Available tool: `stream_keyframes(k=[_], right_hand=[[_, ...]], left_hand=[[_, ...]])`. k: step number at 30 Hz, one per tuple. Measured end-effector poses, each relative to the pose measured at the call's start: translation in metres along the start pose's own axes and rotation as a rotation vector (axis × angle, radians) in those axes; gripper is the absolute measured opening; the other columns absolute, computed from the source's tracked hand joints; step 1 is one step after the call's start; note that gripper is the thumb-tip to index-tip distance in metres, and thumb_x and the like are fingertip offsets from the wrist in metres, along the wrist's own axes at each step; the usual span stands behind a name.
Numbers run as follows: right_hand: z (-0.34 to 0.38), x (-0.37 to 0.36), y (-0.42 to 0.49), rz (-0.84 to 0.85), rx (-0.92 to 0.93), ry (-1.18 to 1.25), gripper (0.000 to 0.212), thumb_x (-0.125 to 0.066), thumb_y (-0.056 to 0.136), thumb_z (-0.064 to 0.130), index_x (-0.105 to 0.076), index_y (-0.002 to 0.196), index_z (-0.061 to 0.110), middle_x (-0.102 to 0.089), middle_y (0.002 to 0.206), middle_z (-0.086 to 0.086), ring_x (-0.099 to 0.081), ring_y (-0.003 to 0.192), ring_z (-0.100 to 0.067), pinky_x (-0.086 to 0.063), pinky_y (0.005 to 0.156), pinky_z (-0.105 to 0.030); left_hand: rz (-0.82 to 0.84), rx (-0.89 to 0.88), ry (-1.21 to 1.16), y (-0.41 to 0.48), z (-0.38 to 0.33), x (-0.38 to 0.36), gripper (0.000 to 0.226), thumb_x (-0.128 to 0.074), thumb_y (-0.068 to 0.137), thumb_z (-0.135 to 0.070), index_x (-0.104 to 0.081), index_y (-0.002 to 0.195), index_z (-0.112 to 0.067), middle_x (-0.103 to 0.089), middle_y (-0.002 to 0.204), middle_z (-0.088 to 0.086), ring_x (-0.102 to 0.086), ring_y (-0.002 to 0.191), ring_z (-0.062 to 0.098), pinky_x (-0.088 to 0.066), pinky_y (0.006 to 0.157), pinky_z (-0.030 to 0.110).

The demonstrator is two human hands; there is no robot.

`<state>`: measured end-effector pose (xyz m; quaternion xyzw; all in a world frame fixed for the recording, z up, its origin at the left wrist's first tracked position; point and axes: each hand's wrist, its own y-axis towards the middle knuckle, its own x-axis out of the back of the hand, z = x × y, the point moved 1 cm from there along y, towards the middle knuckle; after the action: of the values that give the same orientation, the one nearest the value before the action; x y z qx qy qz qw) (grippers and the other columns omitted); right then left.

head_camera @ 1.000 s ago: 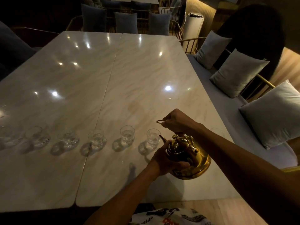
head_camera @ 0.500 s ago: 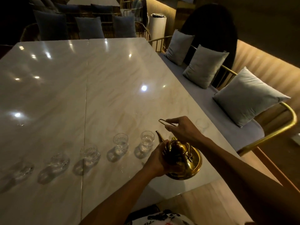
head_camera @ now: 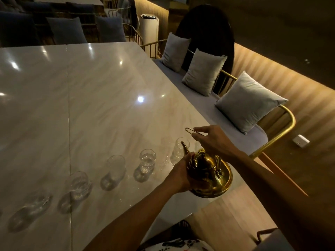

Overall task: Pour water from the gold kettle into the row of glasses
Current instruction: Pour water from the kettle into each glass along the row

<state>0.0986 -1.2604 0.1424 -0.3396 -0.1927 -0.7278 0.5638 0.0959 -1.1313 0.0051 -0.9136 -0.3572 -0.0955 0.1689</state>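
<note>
Your right hand (head_camera: 215, 142) now lifts the thin wire handle (head_camera: 190, 130) higher; your left hand (head_camera: 183, 173) cups the round gold metal kettle (head_camera: 210, 175). The spout has swung from the water-filled clear glass (head_camera: 147, 160) to the next glass (head_camera: 179, 150) at one o'clock, so pour there.

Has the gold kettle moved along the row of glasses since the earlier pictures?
Yes. The gold kettle has moved rightward along the row: its spout was beside the glass holding water, and now it points at the next glass to the right.
</note>
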Motion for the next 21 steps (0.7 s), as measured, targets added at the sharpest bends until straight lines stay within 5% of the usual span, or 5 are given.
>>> stream_keyframes(k=[3, 6, 11, 17, 21], right_hand=[[-0.010, 0.009, 0.016, 0.017, 0.014, -0.009, 0.040, -0.060, 0.091, 0.029, -0.060, 0.129, 0.015, -0.060, 0.133, -0.010, -0.062, 0.111, -0.027, -0.050, 0.095, -0.041], [-0.020, 0.016, 0.033, 0.058, 0.053, -0.035, 0.039, -0.060, 0.092, 0.028, -0.060, 0.129, 0.015, -0.063, 0.129, -0.010, -0.066, 0.094, -0.019, -0.049, 0.078, -0.024], [-0.034, 0.025, 0.062, 0.151, 0.117, -0.090, 0.039, -0.059, 0.092, 0.029, -0.061, 0.128, 0.013, -0.068, 0.117, -0.012, -0.057, 0.064, -0.004, -0.040, 0.054, -0.015], [-0.043, 0.033, 0.088, 0.301, 0.174, -0.128, 0.041, -0.057, 0.094, 0.026, -0.058, 0.131, 0.008, -0.066, 0.107, -0.015, -0.053, 0.057, -0.006, -0.037, 0.048, -0.016], [-0.044, 0.031, 0.100, 0.385, 0.177, -0.158, 0.041, -0.059, 0.092, 0.025, -0.060, 0.128, 0.005, -0.062, 0.082, -0.001, -0.054, 0.055, -0.007, -0.038, 0.047, -0.018]], left_hand=[[-0.039, -0.015, -0.011, 0.019, -0.002, -0.007, 0.099, -0.092, 0.073, -0.023, -0.035, 0.154, -0.025, -0.050, 0.137, -0.014, -0.051, 0.127, 0.004, -0.038, 0.089, 0.001], [-0.083, -0.011, -0.002, 0.038, -0.005, -0.021, 0.071, -0.084, 0.084, -0.028, -0.042, 0.141, -0.038, -0.052, 0.128, -0.021, -0.055, 0.119, -0.003, -0.039, 0.083, -0.001], [-0.159, 0.011, -0.095, 0.059, -0.014, -0.041, 0.071, -0.087, 0.081, -0.019, -0.041, 0.128, -0.045, -0.054, 0.114, -0.030, -0.054, 0.096, -0.029, -0.041, 0.076, -0.006], [-0.279, 0.062, -0.170, 0.077, -0.022, -0.057, 0.094, -0.093, 0.071, -0.016, -0.040, 0.147, -0.032, -0.055, 0.129, -0.018, -0.056, 0.106, -0.014, -0.046, 0.098, 0.008], [-0.260, 0.055, -0.051, 0.084, -0.035, -0.061, 0.080, -0.082, 0.062, -0.059, -0.044, 0.132, -0.050, -0.056, 0.126, -0.031, -0.052, 0.120, -0.011, -0.045, 0.110, 0.022]])
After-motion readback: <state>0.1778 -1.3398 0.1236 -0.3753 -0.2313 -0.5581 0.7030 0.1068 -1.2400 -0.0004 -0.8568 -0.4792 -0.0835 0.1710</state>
